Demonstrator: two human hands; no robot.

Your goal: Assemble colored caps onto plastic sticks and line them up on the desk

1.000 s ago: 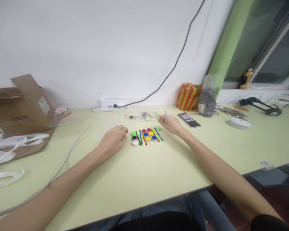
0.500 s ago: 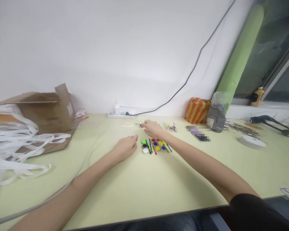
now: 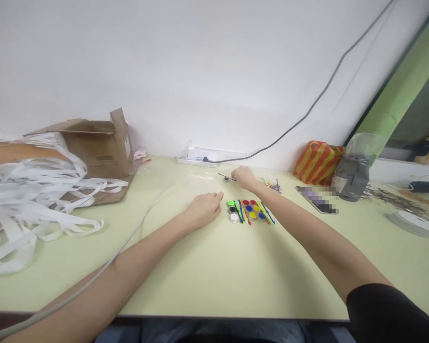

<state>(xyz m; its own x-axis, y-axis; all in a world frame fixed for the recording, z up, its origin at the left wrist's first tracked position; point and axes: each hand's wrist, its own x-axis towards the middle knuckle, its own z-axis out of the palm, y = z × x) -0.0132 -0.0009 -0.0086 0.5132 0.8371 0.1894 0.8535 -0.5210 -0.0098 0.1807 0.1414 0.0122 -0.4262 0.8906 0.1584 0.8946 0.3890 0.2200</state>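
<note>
My right hand (image 3: 245,177) reaches to the far middle of the table. Its fingers are closed on the right end of a thin black stick (image 3: 222,176), which has a small dark round piece by it. My left hand (image 3: 204,209) rests on the table with its fingers loosely bent, and nothing shows in it. Just right of it lies a group of small round pieces with green, black, white, red, blue and yellow tops, such as the white one (image 3: 234,217). Thin coloured plastic sticks (image 3: 241,211) lie between and beside them. More small coloured pieces (image 3: 272,185) lie right of my right hand.
White ribbon (image 3: 57,186) spills by an open cardboard box (image 3: 96,152) at left. A power strip (image 3: 196,161) lies by the wall. To the right are a phone (image 3: 316,200), a striped bag (image 3: 316,162), a grey bag (image 3: 352,178) and a ribbon roll (image 3: 414,224). A cable crosses my left forearm.
The camera view has turned right-to-left, so the scene sits further right. My right hand has shifted slightly right, showing more of the black stick. My left hand stays in about the same place.
</note>
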